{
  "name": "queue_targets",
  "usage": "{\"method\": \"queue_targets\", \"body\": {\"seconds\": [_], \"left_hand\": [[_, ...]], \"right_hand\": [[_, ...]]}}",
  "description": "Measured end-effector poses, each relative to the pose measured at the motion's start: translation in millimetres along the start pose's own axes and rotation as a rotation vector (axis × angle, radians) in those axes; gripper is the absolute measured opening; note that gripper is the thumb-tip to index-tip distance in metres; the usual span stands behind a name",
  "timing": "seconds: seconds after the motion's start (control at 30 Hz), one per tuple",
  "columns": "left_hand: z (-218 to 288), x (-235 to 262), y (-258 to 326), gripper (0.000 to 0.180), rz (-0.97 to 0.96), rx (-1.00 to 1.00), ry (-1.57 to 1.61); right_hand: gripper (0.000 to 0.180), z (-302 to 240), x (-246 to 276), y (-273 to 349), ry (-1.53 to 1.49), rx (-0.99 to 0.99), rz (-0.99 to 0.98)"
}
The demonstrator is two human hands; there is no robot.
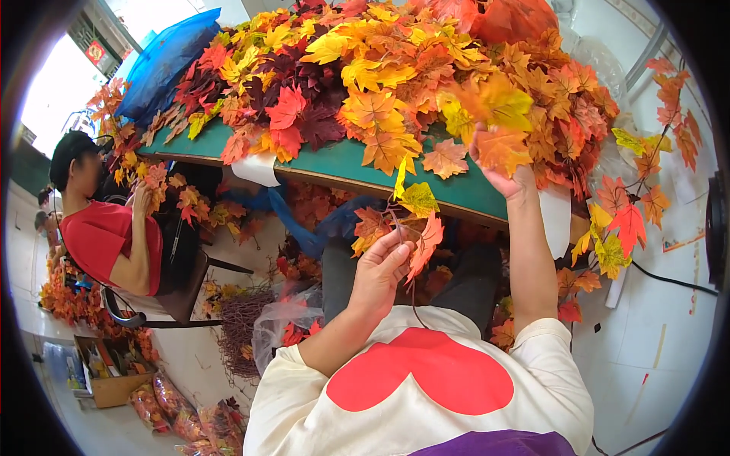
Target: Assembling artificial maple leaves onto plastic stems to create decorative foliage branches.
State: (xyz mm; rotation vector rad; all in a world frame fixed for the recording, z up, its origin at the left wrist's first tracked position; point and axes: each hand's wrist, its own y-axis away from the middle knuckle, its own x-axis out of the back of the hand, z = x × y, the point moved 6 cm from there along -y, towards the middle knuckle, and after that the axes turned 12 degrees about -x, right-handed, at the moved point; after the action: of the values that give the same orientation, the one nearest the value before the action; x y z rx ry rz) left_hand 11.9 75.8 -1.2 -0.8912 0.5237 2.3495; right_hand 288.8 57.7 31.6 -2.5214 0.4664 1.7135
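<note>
My left hand (pixel 378 278) pinches the thin brown stem (pixel 415 305) of an artificial maple branch in front of my chest. Red, orange and yellow leaves (pixel 419 200) stand out around its fingers, and the stem's lower end hangs toward my shirt. Farther right, my right hand (pixel 508 181) is raised at the table's front edge, closed on an orange maple leaf (pixel 503 150) that hides part of its fingers. Just beyond it, a yellow-orange leaf (pixel 498 102) looks smeared by motion. A large heap of artificial maple leaves (pixel 372 76) covers most of the green table (pixel 327 163).
A blue plastic bag (pixel 163 64) lies at the table's far left. At left, a person in red (pixel 114 239) sits holding leaves. A leaf garland (pixel 627 220) hangs at right. Brown stems (pixel 247 327), a cardboard box (pixel 118 387) and bagged leaves (pixel 175 406) are on the floor.
</note>
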Motion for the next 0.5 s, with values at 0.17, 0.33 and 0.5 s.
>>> {"method": "queue_targets", "body": {"seconds": [0.17,0.33,0.5], "left_hand": [[-4,-4,-1,0.028,-0.019,0.019,0.013],[-10,0,0,0.028,-0.004,0.043,0.002],[-5,-5,-1,0.028,-0.02,0.007,0.011]], "right_hand": [[0.026,-7,1,7,-0.368,-0.015,-0.134],[0.027,16,-4,3,-0.212,-0.146,-0.083],[0.02,-3,-9,-10,0.636,0.216,0.057]]}}
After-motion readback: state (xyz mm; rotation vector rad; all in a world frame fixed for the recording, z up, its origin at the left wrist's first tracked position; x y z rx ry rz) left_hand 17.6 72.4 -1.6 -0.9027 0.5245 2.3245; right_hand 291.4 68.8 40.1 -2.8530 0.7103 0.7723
